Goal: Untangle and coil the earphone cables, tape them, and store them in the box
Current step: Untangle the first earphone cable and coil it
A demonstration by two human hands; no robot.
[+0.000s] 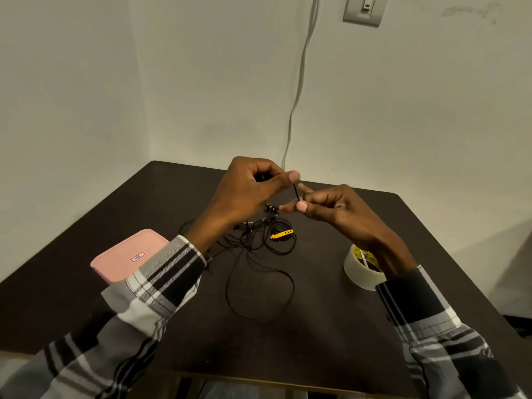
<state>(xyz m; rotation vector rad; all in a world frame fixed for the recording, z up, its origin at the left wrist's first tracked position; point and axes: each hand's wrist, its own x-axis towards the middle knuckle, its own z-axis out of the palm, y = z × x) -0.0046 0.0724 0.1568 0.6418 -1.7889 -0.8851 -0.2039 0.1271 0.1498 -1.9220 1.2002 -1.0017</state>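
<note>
Above table (331, 326), left hand (247, 194) & right hand (331, 208) pinch black cable (296, 192) btwn them.

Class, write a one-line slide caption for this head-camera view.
Left hand and right hand pinch a black earphone cable above its tangle, between pink box and tape roll.

A dark table (345, 326) stands in a corner of pale walls; 1 grey wall switch (364, 10) (top right) and 1 white cord (299, 90) hanging down behind it.
</note>
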